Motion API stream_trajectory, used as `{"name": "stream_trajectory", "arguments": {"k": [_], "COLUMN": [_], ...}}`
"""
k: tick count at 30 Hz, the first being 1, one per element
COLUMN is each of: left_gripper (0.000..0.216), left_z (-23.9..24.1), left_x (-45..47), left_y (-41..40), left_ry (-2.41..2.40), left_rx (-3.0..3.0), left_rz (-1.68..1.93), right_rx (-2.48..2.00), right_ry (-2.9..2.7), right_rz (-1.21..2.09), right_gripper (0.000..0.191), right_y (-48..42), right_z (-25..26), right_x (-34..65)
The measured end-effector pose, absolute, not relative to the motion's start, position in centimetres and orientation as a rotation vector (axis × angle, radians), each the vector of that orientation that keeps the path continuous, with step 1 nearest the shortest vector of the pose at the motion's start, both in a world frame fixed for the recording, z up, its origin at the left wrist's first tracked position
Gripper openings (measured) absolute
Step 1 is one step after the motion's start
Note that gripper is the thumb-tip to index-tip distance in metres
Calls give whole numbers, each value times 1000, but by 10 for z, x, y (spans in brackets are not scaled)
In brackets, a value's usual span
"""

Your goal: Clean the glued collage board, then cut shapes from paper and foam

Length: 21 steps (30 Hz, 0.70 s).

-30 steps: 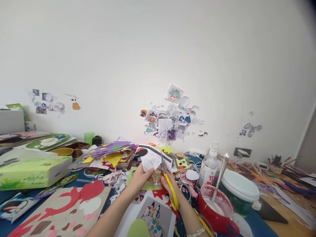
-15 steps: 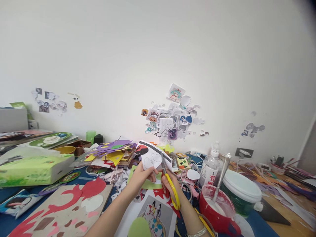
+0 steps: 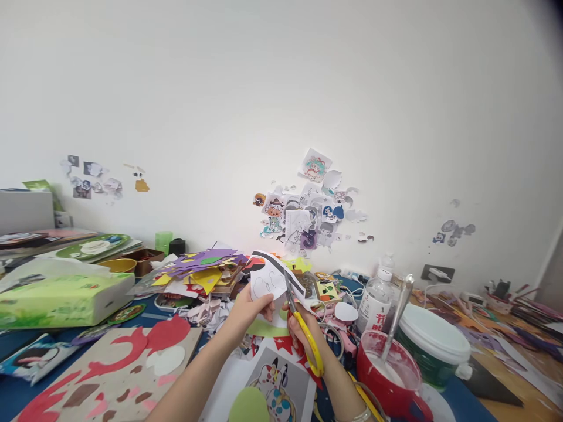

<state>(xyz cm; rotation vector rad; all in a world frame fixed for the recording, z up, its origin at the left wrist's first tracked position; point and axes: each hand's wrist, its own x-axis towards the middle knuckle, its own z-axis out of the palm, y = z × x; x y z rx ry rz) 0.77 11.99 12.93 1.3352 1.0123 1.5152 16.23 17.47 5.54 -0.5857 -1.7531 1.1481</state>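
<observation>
My left hand (image 3: 253, 308) pinches the lower left part of a white paper sheet (image 3: 269, 282) with outlines drawn on it, a red patch and a dark band along the top. My right hand (image 3: 302, 328) grips yellow-handled scissors (image 3: 313, 346). Their blades point up and cross the sheet's right side, where a strip hangs partly cut. How far apart the blades stand is hard to see. Under my hands lie light green paper (image 3: 266, 328), red jagged paper (image 3: 290, 351) and a printed cartoon picture (image 3: 292, 375) with a green oval (image 3: 248, 404) on its corner.
At left, a board (image 3: 99, 375) bears red, pink and brown cutouts, with a tissue pack (image 3: 53, 302) behind. Purple and yellow scraps (image 3: 206, 264) pile up ahead. On the right stand a red cup (image 3: 387, 375) with a spoon, a bottle (image 3: 373, 305) and a white-lidded tub (image 3: 433, 343).
The sheet has turned and bent a little between my hands, and the blades sit slightly further left on it. My left hand has shifted slightly left. The whole view has drifted slightly.
</observation>
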Motion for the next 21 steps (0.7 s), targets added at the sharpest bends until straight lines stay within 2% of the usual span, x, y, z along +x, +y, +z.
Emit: {"name": "stream_trajectory", "arguments": {"k": [5,13,21], "left_gripper": [23,26,29], "left_z": [131,131,137], "left_x": [5,1,0], "left_y": [119,122,117], "left_ry": [1010,941,1016], "left_rx": [1313,1309,1281], "left_rz": [1522,1566,1596], "right_rx": [-580,-578,-524], "right_ry": [-1798,-1814,-1857], "right_rz": [1119,1071,991], "right_gripper": [51,56,52], "right_y": [163,157,165], "right_z": [66,69,61], "right_x": [164,162,163]}}
